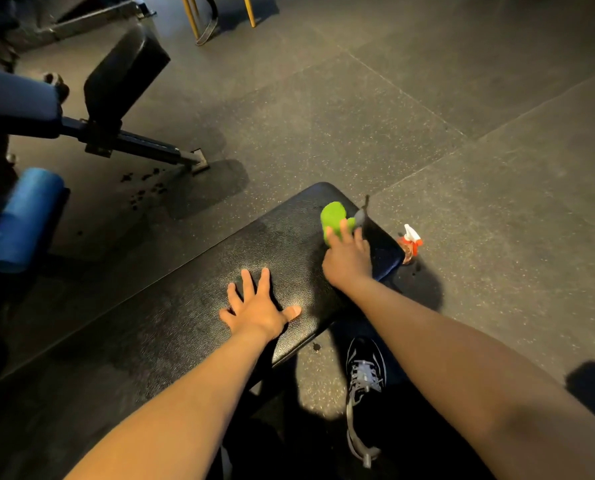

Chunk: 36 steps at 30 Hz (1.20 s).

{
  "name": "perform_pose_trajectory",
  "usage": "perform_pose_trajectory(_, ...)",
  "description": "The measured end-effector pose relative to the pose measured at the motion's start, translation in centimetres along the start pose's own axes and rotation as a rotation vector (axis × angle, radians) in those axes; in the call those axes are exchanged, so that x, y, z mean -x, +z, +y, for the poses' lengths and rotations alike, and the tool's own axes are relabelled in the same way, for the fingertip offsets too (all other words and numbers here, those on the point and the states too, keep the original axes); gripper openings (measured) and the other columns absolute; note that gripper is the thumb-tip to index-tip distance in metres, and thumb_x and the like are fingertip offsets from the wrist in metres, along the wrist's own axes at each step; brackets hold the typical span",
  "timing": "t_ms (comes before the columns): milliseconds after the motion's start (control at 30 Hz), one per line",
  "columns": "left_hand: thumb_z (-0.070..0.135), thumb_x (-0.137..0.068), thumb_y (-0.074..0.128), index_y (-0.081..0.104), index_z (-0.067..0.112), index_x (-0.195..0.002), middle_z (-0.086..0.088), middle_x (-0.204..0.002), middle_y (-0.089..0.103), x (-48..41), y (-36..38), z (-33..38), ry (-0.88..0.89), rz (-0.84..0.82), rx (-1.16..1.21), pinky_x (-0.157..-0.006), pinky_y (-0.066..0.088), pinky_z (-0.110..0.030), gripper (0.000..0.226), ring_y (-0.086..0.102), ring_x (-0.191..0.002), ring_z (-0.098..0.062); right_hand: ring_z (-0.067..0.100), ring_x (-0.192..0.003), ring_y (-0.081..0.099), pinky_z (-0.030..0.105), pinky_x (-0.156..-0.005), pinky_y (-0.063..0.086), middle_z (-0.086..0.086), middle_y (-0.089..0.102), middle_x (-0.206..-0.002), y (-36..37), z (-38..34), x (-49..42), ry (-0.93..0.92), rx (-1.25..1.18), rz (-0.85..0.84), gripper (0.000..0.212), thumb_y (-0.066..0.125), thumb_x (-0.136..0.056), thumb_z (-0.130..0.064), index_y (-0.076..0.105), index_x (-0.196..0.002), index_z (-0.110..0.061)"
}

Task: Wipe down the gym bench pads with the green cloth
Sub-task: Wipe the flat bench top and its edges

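Observation:
A long black bench pad (171, 306) runs from the lower left up to its rounded far end at the centre right. The green cloth (334, 216) lies on that far end. My right hand (349, 259) presses on the cloth's near part with fingers spread over it. My left hand (259, 306) lies flat on the pad with fingers spread, to the left of the right hand. Damp patches show on the pad surface.
A spray bottle (410, 242) with a red and white head stands on the floor just past the pad's far corner. Another machine with a black pad (122, 74) and a blue roller (22, 220) stands at the left. My shoe (365, 372) is on the rubber floor under the bench edge.

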<state>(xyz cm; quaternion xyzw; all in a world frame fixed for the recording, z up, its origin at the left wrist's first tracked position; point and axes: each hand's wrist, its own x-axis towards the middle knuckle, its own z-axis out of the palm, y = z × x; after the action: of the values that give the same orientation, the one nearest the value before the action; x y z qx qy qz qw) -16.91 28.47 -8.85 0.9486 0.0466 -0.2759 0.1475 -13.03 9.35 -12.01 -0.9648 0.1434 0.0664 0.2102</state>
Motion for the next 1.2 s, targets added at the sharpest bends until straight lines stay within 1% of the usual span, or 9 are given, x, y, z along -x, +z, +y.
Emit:
perform_pose_trajectory(167, 0.072, -0.078, 0.066, -0.001, 0.047, -0.157, 0.008, -0.166, -0.021, 0.1, -0.1, 0.2, -0.009, 0.0, -0.006, -0.119, 0.006, -0.061, 0.107, -0.019, -0.152, -0.03, 0.034, -0.149, 0.013, 0.046, -0.119, 0.017, 0.006, 0.017, -0.164, 2.5, -2.2, 2.7, -0.45, 0.064, -0.162, 0.062, 0.046, -0.092, -0.022, 0.033, -0.152, -0.032)
perform_pose_trajectory(233, 0.072, -0.078, 0.067, 0.001, 0.048, -0.157, 0.007, -0.167, -0.018, 0.0, -0.4, 0.4, -0.025, -0.012, -0.004, -0.119, 0.008, -0.06, 0.106, -0.016, -0.153, -0.03, 0.034, -0.149, 0.014, 0.044, -0.119, 0.019, 0.006, 0.018, -0.164, 1.7, -1.3, 2.0, -0.509, 0.132, -0.149, 0.059, 0.047, -0.096, -0.021, 0.033, -0.152, -0.033)
perform_pose_trajectory(367, 0.072, -0.08, 0.065, 0.011, 0.051, -0.155, 0.008, -0.167, -0.007, -0.6, -0.7, 0.2, -0.011, 0.056, 0.047, -0.118, 0.012, -0.057, 0.095, -0.005, -0.151, -0.032, 0.036, -0.151, 0.006, 0.048, -0.121, 0.015, 0.004, 0.013, -0.165, -0.8, 1.4, -1.5, -0.226, 0.046, -0.079, 0.057, 0.041, -0.098, -0.02, 0.032, -0.152, -0.033)
perform_pose_trajectory(500, 0.072, -0.083, 0.062, 0.005, 0.051, -0.155, 0.008, -0.166, -0.015, -0.9, 0.1, -0.1, 0.011, 0.066, 0.052, -0.118, 0.006, -0.063, 0.094, -0.01, -0.15, -0.034, 0.036, -0.151, 0.002, 0.046, -0.122, 0.01, 0.004, 0.001, -0.166, -2.6, 2.6, -3.8, 0.048, -0.057, -0.015, 0.061, 0.04, -0.097, -0.017, 0.024, -0.153, -0.036)
perform_pose_trajectory(633, 0.073, -0.078, 0.066, 0.0, 0.049, -0.156, 0.006, -0.166, -0.019, -1.5, -0.5, 0.0, 0.012, 0.05, 0.024, -0.118, 0.004, -0.062, 0.105, -0.01, -0.151, -0.034, 0.034, -0.15, 0.006, 0.043, -0.122, 0.007, 0.004, 0.01, -0.165, -2.0, 0.0, -4.8, 0.16, -0.106, 0.042, 0.06, 0.043, -0.094, -0.014, 0.033, -0.151, -0.032)
perform_pose_trajectory(767, 0.07, -0.069, 0.076, 0.0, 0.047, -0.157, 0.005, -0.166, -0.02, -2.8, -1.7, 0.6, 0.001, 0.022, 0.015, -0.119, 0.002, -0.063, 0.119, -0.016, -0.152, -0.03, 0.034, -0.137, 0.029, 0.039, -0.113, 0.028, 0.008, 0.018, -0.162, 0.2, -4.6, -4.3, -0.2, -0.035, 0.032, 0.057, 0.049, -0.088, -0.009, 0.051, -0.141, -0.029)
perform_pose_trajectory(933, 0.073, -0.071, 0.072, 0.007, 0.049, -0.157, 0.007, -0.167, -0.017, -4.4, -2.0, 1.4, -0.024, 0.073, 0.082, -0.118, 0.003, -0.063, 0.11, -0.013, -0.152, -0.031, 0.035, -0.15, 0.012, 0.045, -0.121, 0.015, 0.004, 0.018, -0.164, 1.4, -4.6, -5.2, -0.531, 0.048, -0.173, 0.06, 0.046, -0.096, -0.007, 0.038, -0.15, -0.033)
perform_pose_trajectory(1033, 0.077, -0.069, 0.071, 0.002, 0.053, -0.155, 0.008, -0.166, -0.022, -4.8, -2.3, 1.6, -0.023, 0.043, 0.054, -0.118, 0.003, -0.064, 0.113, -0.015, -0.152, -0.032, 0.035, -0.15, 0.012, 0.046, -0.121, 0.014, 0.004, 0.017, -0.164, 0.0, -1.3, -6.7, -0.437, 0.042, -0.117, 0.06, 0.045, -0.096, -0.009, 0.038, -0.149, -0.036)
perform_pose_trajectory(1200, 0.078, -0.071, 0.068, -0.001, 0.052, -0.155, 0.007, -0.166, -0.023, -4.7, -2.2, 1.4, 0.005, 0.047, 0.053, -0.117, 0.001, -0.066, 0.112, -0.016, -0.152, -0.033, 0.036, -0.149, 0.011, 0.045, -0.122, 0.013, 0.004, 0.008, -0.166, -2.5, 1.3, -8.4, 0.03, -0.075, 0.005, 0.056, 0.042, -0.097, -0.013, 0.035, -0.149, -0.033)
